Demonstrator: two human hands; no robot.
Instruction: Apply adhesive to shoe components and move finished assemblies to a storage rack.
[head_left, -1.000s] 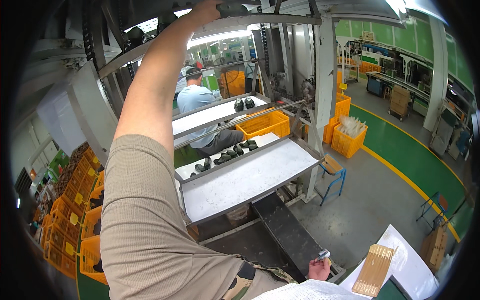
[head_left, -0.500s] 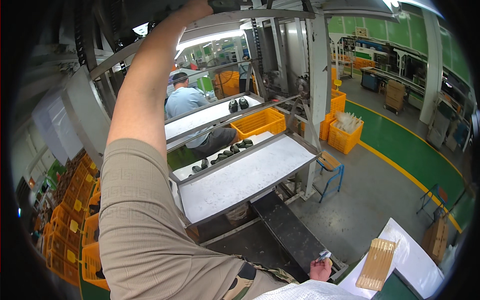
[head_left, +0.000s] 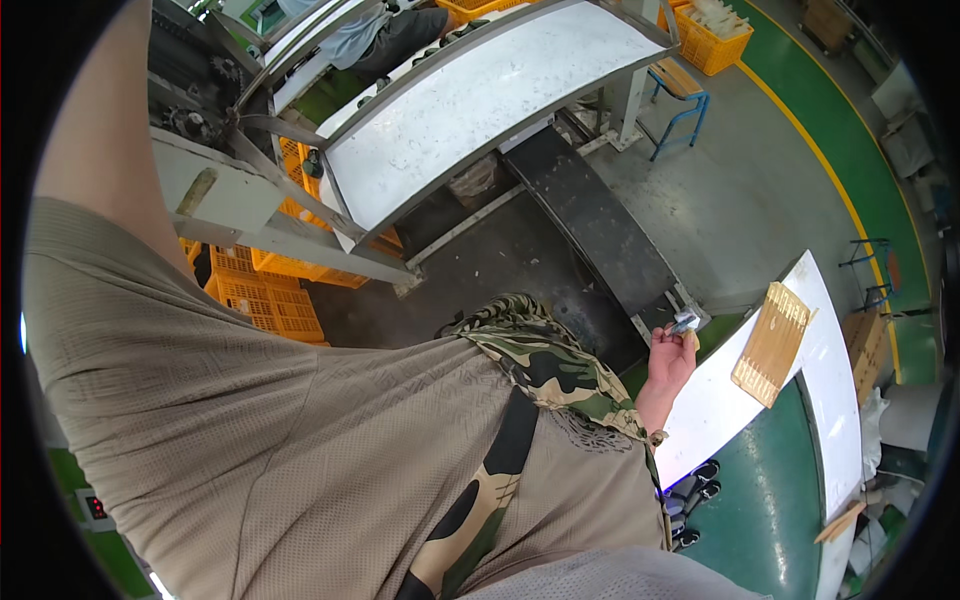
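Note:
My left arm [head_left: 105, 150] is raised along the left side, bare below a beige sleeve; its hand lies outside the picture. Low beside my body, my right hand [head_left: 668, 372] is closed on a small silvery-blue thing [head_left: 684, 322], whose kind I cannot make out. That hand is nearest to the end of a long black board [head_left: 600, 220] and the edge of a white table [head_left: 700, 420]. Beyond them a metal-framed tray [head_left: 480, 110] with a white, speckled surface hangs tilted. A camouflage-patterned cloth [head_left: 550, 375] is at my waist.
A bundle of tan strips [head_left: 772, 345] lies on the white table. A blue-legged stool [head_left: 680, 95] and orange crates [head_left: 265, 300] stand around. Behind the tray a person in a light blue shirt [head_left: 350, 35] sits. A grey machine post [head_left: 230, 190] stands left.
The view has swung downward, showing more of my torso and the floor. My raised left hand, at the top near a dark part before, has left the picture. My right hand still holds the small thing.

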